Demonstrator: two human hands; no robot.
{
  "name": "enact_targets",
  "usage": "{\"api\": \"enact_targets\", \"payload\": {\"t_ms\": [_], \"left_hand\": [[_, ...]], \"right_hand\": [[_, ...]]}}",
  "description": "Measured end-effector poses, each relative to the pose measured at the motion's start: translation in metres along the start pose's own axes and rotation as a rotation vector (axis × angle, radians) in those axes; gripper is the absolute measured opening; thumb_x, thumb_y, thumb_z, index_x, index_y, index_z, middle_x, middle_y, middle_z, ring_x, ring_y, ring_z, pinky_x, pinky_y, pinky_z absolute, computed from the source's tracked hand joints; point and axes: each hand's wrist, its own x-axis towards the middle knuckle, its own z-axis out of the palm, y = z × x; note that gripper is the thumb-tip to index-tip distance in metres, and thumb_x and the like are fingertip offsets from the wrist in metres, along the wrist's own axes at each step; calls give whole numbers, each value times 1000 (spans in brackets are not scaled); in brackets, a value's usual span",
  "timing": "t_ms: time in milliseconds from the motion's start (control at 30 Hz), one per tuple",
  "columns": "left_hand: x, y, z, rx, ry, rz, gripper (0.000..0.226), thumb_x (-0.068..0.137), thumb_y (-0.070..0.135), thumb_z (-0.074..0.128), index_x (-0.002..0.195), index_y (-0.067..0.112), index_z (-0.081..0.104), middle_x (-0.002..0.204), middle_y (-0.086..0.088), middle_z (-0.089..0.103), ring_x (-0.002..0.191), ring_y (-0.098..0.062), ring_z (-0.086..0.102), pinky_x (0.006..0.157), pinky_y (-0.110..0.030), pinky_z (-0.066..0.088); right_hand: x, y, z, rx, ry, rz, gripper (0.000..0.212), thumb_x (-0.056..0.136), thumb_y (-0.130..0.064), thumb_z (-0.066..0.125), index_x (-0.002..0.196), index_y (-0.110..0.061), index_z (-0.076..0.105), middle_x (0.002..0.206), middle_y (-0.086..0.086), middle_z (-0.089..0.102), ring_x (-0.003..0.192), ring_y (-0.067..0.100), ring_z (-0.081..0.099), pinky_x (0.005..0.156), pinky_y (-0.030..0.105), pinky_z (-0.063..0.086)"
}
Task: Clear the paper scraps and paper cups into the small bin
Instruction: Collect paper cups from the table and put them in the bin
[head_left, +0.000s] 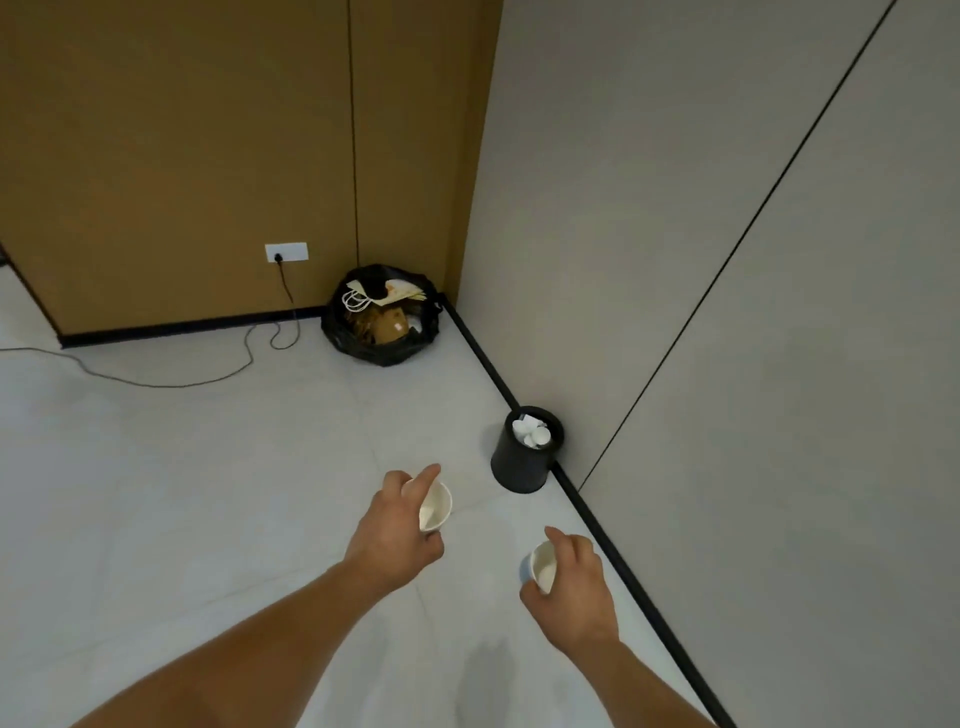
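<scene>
I looked down on a pale floor (208, 467) where a brown wall (182, 156) met a grey wall (675, 208), with black skirting (597, 525) along their foot. My left hand (400, 525) curled round a white paper cup (435, 512), and my right hand (571, 587) gripped a second paper cup (543, 569), both tipped sideways above the floor. The small bin (524, 467) stood just ahead against the grey wall's skirting, with white paper scraps (530, 434) inside. Farther off, an open black rubbish bag (382, 348) sat in the corner, and a cable (208, 382) trailed from a wall socket (286, 252)
</scene>
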Motion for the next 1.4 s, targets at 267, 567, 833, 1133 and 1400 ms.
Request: {"api": "enact_targets", "payload": {"t_ms": [267, 567, 833, 1133, 1400], "left_hand": [[150, 47, 35, 82, -94, 161, 76, 77, 32, 71, 142, 33, 32, 136, 1, 30, 113, -23, 47, 93, -33, 48], [307, 123, 89, 123, -85, 163, 76, 75, 30, 74, 140, 32, 33, 135, 1, 31, 113, -23, 46, 91, -32, 48], [414, 131, 125, 80, -164, 83, 77, 77, 28, 73, 142, 28, 33, 138, 0, 32, 115, -22, 46, 94, -29, 46], [590, 104, 189, 44, -339, 71, 78, 79, 26, 71, 145, 27, 30, 140, 1, 30, 121, -20, 42, 98, -28, 44], [694, 34, 303, 87, -411, 76, 77, 80, 26, 70, 145, 24, 29, 138, 0, 32, 119, -20, 45, 89, -26, 51]], "right_hand": [[109, 23, -13, 41, 75, 85, 74, 79, -42, 61, 145, -31, 30, 137, -7, 34, 123, 15, 38, 92, 28, 47], [271, 95, -60, 59, 68, 89, 74, 80, -40, 62, 146, -28, 32, 137, -5, 36, 124, 16, 38, 96, 27, 44], [403, 129, -79, 32, 9, 64, 72, 80, -38, 62, 145, -25, 35, 136, -1, 39, 119, 19, 41, 93, 27, 43], [560, 142, -29, 61, -82, 132, 74, 80, -39, 65, 146, -25, 34, 137, -2, 38, 120, 16, 42, 94, 25, 44], [693, 200, 86, 115, -122, 236, 74, 77, -33, 73, 141, -25, 38, 132, -2, 43, 116, 15, 45, 86, 21, 45]]}}
